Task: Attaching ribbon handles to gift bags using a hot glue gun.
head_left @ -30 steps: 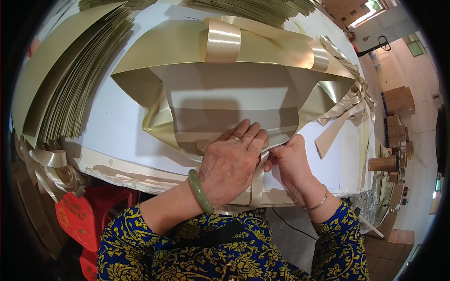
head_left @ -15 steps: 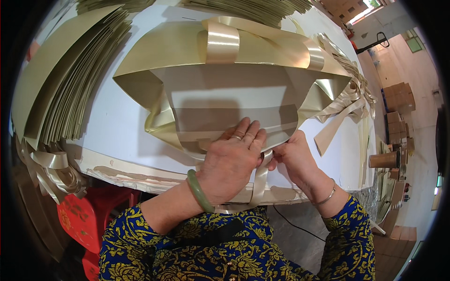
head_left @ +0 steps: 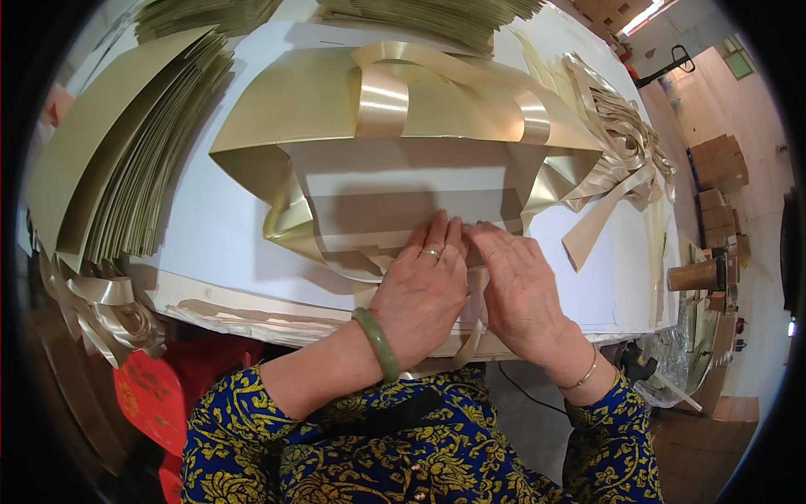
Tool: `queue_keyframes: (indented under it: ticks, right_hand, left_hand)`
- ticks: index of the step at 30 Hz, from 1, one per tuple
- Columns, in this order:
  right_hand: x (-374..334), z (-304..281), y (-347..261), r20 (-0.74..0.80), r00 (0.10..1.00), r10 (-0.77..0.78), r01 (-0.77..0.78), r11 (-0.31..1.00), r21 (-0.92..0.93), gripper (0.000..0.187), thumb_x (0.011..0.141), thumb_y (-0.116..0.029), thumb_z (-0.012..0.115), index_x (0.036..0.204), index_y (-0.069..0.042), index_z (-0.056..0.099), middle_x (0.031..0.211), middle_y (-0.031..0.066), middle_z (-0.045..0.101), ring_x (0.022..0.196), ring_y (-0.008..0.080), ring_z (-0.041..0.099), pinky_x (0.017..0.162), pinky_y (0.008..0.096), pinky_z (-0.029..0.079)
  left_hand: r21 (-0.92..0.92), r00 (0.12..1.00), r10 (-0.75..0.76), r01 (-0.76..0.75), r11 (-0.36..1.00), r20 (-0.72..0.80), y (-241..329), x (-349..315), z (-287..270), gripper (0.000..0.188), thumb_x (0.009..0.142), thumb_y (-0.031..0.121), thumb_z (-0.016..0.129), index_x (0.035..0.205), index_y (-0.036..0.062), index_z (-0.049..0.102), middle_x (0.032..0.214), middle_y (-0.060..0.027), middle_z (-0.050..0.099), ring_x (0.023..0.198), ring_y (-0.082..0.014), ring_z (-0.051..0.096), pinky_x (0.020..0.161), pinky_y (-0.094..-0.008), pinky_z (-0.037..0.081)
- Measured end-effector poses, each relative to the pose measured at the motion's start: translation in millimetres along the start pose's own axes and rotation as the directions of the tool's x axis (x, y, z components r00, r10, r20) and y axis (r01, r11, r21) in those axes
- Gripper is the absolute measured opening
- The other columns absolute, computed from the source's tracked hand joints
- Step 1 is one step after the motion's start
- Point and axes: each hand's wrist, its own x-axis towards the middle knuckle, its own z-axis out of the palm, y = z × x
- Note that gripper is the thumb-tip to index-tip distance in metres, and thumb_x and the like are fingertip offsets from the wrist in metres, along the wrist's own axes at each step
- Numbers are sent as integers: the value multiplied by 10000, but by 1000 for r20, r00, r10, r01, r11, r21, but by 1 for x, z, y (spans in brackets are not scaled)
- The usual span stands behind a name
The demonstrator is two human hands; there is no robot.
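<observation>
1. Subject: an open gold paper bag, at the middle of the table, its mouth toward the near side. A ribbon handle lies looped over the far panel.
2. Left hand: fingers narrow, laid together over the bag's near edge and reaching into the mouth; a green bangle is at the wrist.
3. Right hand: fingers also close together, tips at the same edge, just beside the left fingertips. Both thumbs are hidden from where I stand, so I cannot tell whether either hand is pinching anything.
4. Loose ribbon hangs below the hands, over the table's near edge.
5. Step in hand, in my judgement: pressing ribbon and paper together along the near panel. The next move calls for even pressure there, the ribbon kept untwisted and the bag's side folds uncrushed.
6. Surface: white sheeting, worn along the near edge. A stack of folded gold sheets stands left, more stacks lie far, and a ribbon heap lies right.
7. Room: red stool at near left; brown cartons at far right, beyond the table.
</observation>
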Motion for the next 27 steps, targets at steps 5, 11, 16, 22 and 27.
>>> queue_keyframes:
  ticks: [5, 11, 16, 22, 27]
  right_hand:
    - [-15, 13, 9, 68, 990, -120, 124, 991, -50, 531, 692, 17, 630, 1217, 72, 570, 1249, 188, 619, 1225, 325, 565, 1000, 421, 447]
    - [-25, 17, 25, -6, 986, -165, 165, 986, 1, 525, 630, 26, 630, 1155, 51, 625, 1238, 166, 639, 1200, 312, 588, 967, 405, 472]
    - [-21, 17, 24, -80, 980, -180, 181, 984, 1, 488, 599, 51, 628, 1086, 36, 663, 1162, 146, 681, 1131, 307, 632, 899, 398, 509]
    - [-9, 1, 4, -100, 983, -156, 155, 988, -21, 485, 616, 83, 619, 1094, 15, 664, 1114, 149, 693, 1059, 310, 650, 872, 409, 509]
    - [-11, 0, -33, -62, 998, 18, 12, 891, 453, 455, 719, 127, 573, 1153, 11, 644, 1042, 168, 693, 877, 329, 668, 769, 402, 538]
  left_hand:
    - [-163, 978, -19, -16, 987, -208, -16, -37, -27, 323, 794, 74, 675, 1108, 8, 635, 1252, -156, 607, 1234, -350, 548, 1088, -496, 366]
    - [-50, 963, -72, 61, 997, -259, -50, -75, -43, 265, 723, 57, 690, 983, 45, 642, 1009, -90, 623, 1027, -283, 614, 1005, -515, 396]
    - [98, 963, 47, -22, 995, -265, -55, -79, -32, 284, 651, 72, 672, 933, 48, 646, 960, -68, 624, 973, -251, 619, 862, -436, 432]
    - [25, 958, 109, -106, 994, -265, -61, -75, -29, 240, 642, 89, 631, 874, 29, 614, 890, -77, 602, 873, -250, 614, 705, -348, 468]
    - [72, 957, 71, -52, 996, -283, -59, -71, -28, 250, 648, 107, 634, 886, 30, 619, 893, -79, 604, 844, -243, 621, 682, -345, 491]
